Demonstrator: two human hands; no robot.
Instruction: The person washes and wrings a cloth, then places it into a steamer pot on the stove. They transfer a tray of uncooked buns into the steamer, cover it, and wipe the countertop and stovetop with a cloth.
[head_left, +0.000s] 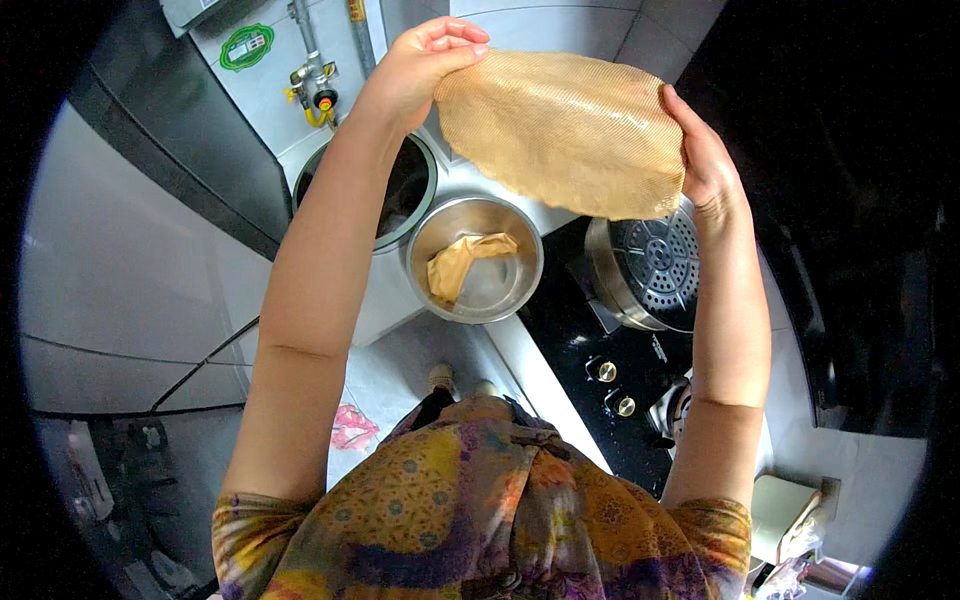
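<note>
A damp-looking, tan cloth with a fine ribbed weave (562, 135), like a steamer liner, is stretched out in front of me at the far side of the counter. My left hand (431, 67) pinches its upper left edge between thumb and fingers. At its right edge, my right hand (709, 157) has the thumb in front and its fingers hidden behind the cloth. Below hangs nothing else; a round stainless steel pot (525, 225) stands under and left of the cloth. Inside that pot lies a second, crumpled tan cloth (450, 270).
A steel steamer with a perforated plate (660, 255) sits on the black cooktop (570, 330), partly behind my right forearm. Left of the pot is a dark round vessel with a pale rim (431, 169). Gas pipes with a valve (319, 82) run up the wall. A pink bag (352, 427) lies on the floor.
</note>
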